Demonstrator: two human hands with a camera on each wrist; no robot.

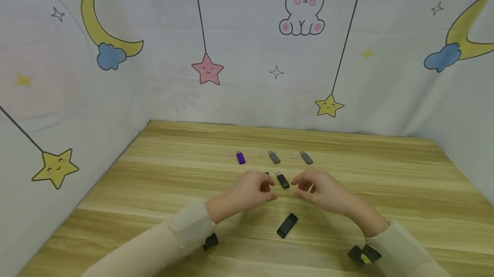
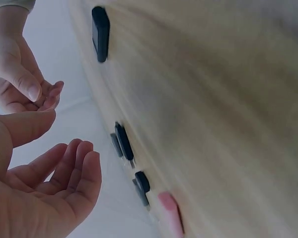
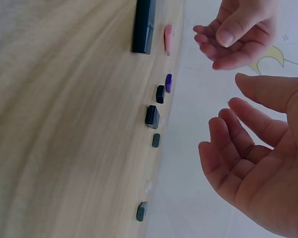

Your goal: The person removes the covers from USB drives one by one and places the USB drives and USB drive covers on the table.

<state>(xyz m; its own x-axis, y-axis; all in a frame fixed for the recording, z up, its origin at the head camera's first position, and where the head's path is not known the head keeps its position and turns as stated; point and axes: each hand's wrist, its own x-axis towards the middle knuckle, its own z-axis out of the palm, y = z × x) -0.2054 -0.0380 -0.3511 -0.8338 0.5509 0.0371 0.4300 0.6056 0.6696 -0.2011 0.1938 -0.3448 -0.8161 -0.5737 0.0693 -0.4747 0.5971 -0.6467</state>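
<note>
Both hands hover over the table with loosely curled fingers and nothing in them. The left hand (image 1: pixel 254 189) is on one side of a black USB stick (image 1: pixel 283 180), and the right hand (image 1: pixel 322 189) is on the other. The stick lies on the wood with its metal plug pointing away. A small black piece (image 2: pixel 142 181) lies beside it, mostly covered by the left hand in the head view. Nearer the person is a longer black stick (image 1: pixel 287 225). A pink stick (image 2: pixel 172 214) shows in the wrist views; the left arm hides it in the head view.
Farther back lie a purple USB stick (image 1: pixel 241 157), a grey one (image 1: pixel 274 157) and another grey one (image 1: pixel 306 157), each beside a small clear piece. A printed cloth (image 1: pixel 247 105) hangs along the table's back edge.
</note>
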